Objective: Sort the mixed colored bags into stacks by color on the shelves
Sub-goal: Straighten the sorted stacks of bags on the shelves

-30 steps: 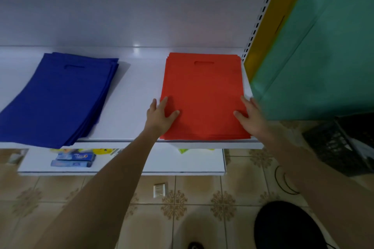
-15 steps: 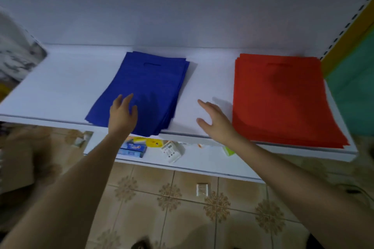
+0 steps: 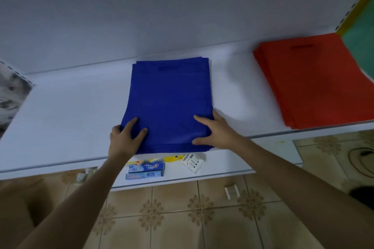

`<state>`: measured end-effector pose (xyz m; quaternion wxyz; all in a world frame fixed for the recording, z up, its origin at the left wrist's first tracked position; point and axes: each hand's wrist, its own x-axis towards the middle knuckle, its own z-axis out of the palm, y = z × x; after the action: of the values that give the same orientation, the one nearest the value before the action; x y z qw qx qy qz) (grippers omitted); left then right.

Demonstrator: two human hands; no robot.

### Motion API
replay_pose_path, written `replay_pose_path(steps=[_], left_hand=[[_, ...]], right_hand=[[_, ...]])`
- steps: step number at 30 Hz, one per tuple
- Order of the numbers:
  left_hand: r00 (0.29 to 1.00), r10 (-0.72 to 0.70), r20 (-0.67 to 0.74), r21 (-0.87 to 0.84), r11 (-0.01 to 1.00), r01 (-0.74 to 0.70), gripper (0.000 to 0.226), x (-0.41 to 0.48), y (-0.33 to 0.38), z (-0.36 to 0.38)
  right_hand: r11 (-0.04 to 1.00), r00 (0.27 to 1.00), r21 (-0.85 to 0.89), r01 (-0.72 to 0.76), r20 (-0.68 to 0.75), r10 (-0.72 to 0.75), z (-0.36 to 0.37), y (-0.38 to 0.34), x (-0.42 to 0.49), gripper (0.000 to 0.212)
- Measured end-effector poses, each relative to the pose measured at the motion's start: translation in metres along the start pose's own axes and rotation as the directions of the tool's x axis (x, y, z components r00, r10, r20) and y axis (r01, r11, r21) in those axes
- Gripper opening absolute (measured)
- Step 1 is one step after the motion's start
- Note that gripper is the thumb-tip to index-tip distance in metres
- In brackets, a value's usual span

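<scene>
A stack of blue bags (image 3: 170, 103) lies flat in the middle of the white shelf (image 3: 60, 119), its near edge at the shelf's front. My left hand (image 3: 126, 137) rests on the stack's near left corner, fingers spread on the top bag. On the near right corner lies my right hand (image 3: 217, 131), fingers straight on top and thumb along the front edge. A stack of red bags (image 3: 315, 87) sits farther right on the same shelf, apart from both hands. Teal bags (image 3: 362, 50) show at the far right edge, partly covering the red stack's corner.
Below the front edge is a lower shelf (image 3: 232, 168) with toothpaste boxes (image 3: 145, 170) and a small white box (image 3: 193, 162). A patterned surface (image 3: 10, 95) borders the shelf's left end. Tiled floor (image 3: 182, 218) lies underneath, with a cable (image 3: 358, 159) at the right.
Both hands left the red stack and moved left to the blue stack. The blue stack, skewed before, now lies square to the shelf, with a hand on each near corner.
</scene>
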<state>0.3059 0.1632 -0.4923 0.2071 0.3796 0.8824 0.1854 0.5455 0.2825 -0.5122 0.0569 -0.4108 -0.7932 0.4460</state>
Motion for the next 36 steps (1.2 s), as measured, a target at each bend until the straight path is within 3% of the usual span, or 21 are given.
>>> replay_pose_path(steps=[3,6,12,17,21,26,29,33,36], left_hand=[[1.000,-0.006,0.012,-0.038,0.999,0.006,0.060,0.001,-0.004,-0.002],[0.997,0.014,0.076,-0.047,0.999,-0.011,0.060,0.005,-0.013,-0.008],[0.981,0.078,0.180,-0.015,0.997,-0.076,0.059,0.005,-0.017,-0.015],[0.971,0.102,0.218,-0.065,0.994,-0.090,0.059,0.008,-0.017,-0.018],[0.968,0.119,0.219,-0.144,0.986,-0.088,0.064,0.011,-0.004,-0.019],[0.964,0.129,0.234,-0.243,0.968,-0.071,0.076,0.018,0.005,-0.021],[0.963,0.119,0.241,-0.082,0.991,-0.102,0.072,0.021,0.004,-0.016],[0.972,0.071,0.226,-0.281,0.960,-0.005,0.070,0.049,-0.006,-0.028],[0.973,0.026,0.230,-0.336,0.940,0.054,0.063,0.078,0.003,-0.027]], right_hand=[[0.997,0.999,0.075,-0.015,-0.037,0.017,-0.009,-0.005,-0.001,0.070],[0.984,0.998,0.171,-0.054,0.032,0.049,-0.007,-0.012,-0.008,0.087],[0.992,0.990,-0.027,-0.124,0.071,0.126,0.010,-0.014,-0.019,0.106],[0.999,0.998,-0.017,-0.050,-0.051,0.049,0.019,-0.010,-0.021,0.086],[0.997,0.997,0.076,0.021,-0.078,-0.015,-0.005,-0.012,-0.014,0.074],[0.953,0.994,0.284,-0.105,-0.008,0.112,-0.007,-0.010,-0.014,0.081],[0.952,0.992,0.293,-0.092,-0.056,0.113,0.004,-0.012,-0.015,0.071],[0.899,0.959,0.430,-0.085,-0.209,0.191,-0.021,-0.011,0.002,0.077],[0.897,0.949,0.442,0.000,-0.282,0.139,-0.041,-0.009,0.035,0.065]])
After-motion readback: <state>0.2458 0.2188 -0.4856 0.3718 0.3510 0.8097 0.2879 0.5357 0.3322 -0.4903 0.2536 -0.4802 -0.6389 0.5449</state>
